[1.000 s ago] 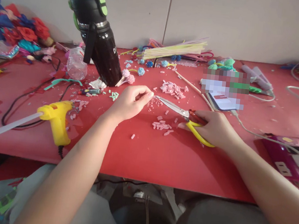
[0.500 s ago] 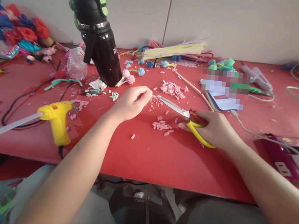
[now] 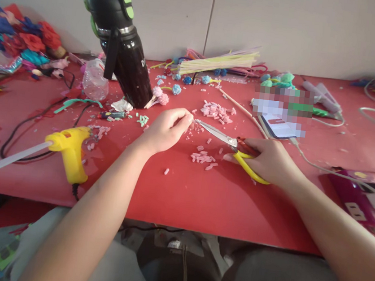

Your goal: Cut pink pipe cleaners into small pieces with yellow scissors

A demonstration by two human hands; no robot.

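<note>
My right hand (image 3: 266,163) is wrapped round scissors (image 3: 220,136) with red and yellow handles. Their blades look nearly closed, and the tips point left at the fingertips of my left hand (image 3: 172,127). That hand is pinched over a tiny pink piece, mostly hidden by the fingers. Behind the blades lies a pile of short pink pieces (image 3: 217,112), with a smaller pink pile (image 3: 203,157) nearer the table's front edge. A single pink piece (image 3: 166,171) lies apart, in front of my left hand.
A yellow glue gun (image 3: 73,150) lies at the left on the red table (image 3: 180,203). A black bottle (image 3: 125,61) stands behind my left hand. Pale yellow sticks (image 3: 220,63) lie at the back. A phone (image 3: 277,121) and a purple power strip (image 3: 353,195) are at the right.
The fingertips of my left hand have shifted slightly right, closer to the scissor tips, and less of the pink piece shows between them. My right hand is almost unmoved.
</note>
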